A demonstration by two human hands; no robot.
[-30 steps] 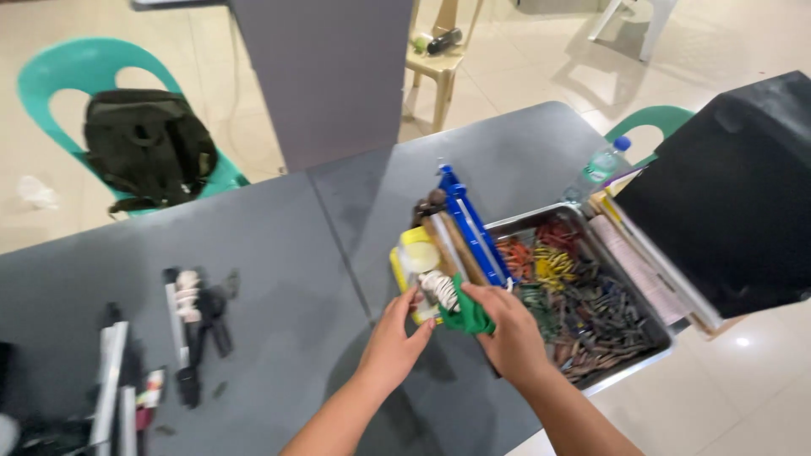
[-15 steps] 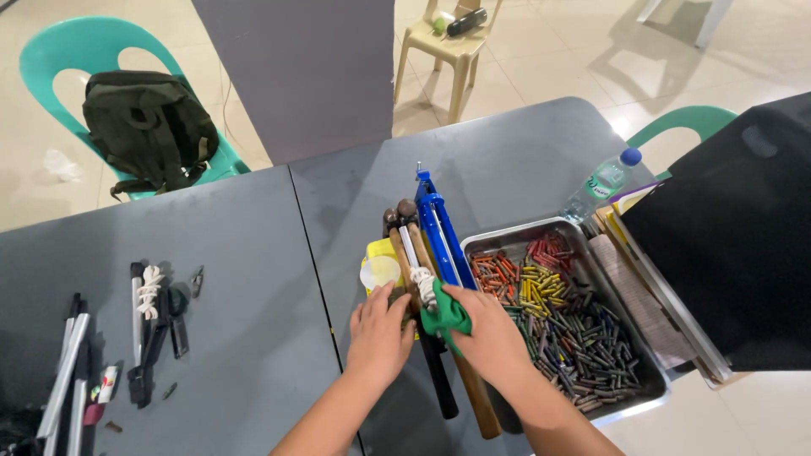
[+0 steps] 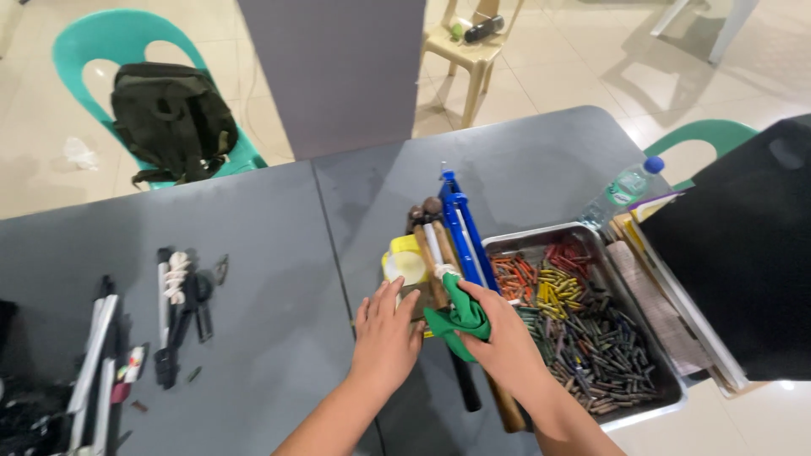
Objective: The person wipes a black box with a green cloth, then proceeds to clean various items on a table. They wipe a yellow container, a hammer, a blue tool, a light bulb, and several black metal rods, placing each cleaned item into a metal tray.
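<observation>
My right hand (image 3: 507,338) grips a crumpled green cloth (image 3: 456,317) over a bundle of long tools on the grey table (image 3: 279,245). The bundle holds wooden-handled tools (image 3: 431,245), a blue metal tool (image 3: 460,224) and a black handle (image 3: 465,384). My left hand (image 3: 387,333) lies flat beside the bundle, fingers spread, touching its left side near a yellow tape roll (image 3: 407,262).
A metal tray (image 3: 672,397) of coloured small pieces sits right of the bundle, with a black case (image 3: 743,253) and a plastic bottle (image 3: 625,187) beyond. More tools (image 3: 177,312) lie at the left. A teal chair (image 3: 93,51) holds a dark bag (image 3: 173,118).
The view has shifted so the bundle sits more central. My right hand has closed tighter on the green cloth, and my left hand has moved in beside the tools.
</observation>
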